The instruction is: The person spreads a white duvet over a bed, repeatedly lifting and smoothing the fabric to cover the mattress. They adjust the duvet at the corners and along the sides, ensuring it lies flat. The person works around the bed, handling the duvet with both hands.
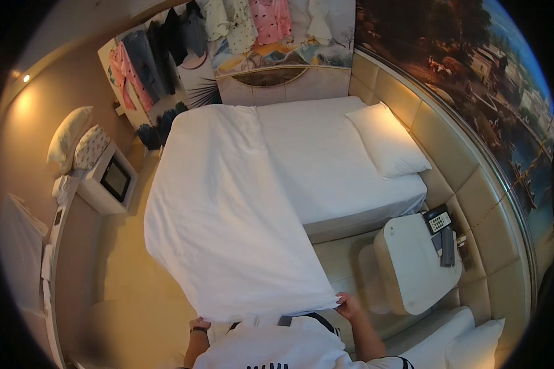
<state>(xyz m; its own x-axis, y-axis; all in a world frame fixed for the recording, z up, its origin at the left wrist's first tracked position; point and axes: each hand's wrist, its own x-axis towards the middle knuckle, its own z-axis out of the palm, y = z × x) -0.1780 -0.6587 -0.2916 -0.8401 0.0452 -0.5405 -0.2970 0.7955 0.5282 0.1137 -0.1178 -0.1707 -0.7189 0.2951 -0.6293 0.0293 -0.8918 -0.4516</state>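
A large white duvet (221, 203) covers the left part of the bed and stretches over its near side toward me. My left hand (199, 324) is closed on its near left corner. At the near right corner, my right hand (347, 305) pinches the edge of the same cloth. Between my hands the near edge runs taut, close to my body. The bed's white sheet (317, 154) lies bare on the right part, and a white pillow (389, 140) rests at the right end against the padded wall.
Right of the bed stands a white bedside table (406, 264) with a dark telephone (438, 222). Another bed's pillow (474, 347) shows at lower right. On the left, a white cabinet (108, 178) stands below patterned cushions (91, 147). Clothes (240, 27) hang along the far wall.
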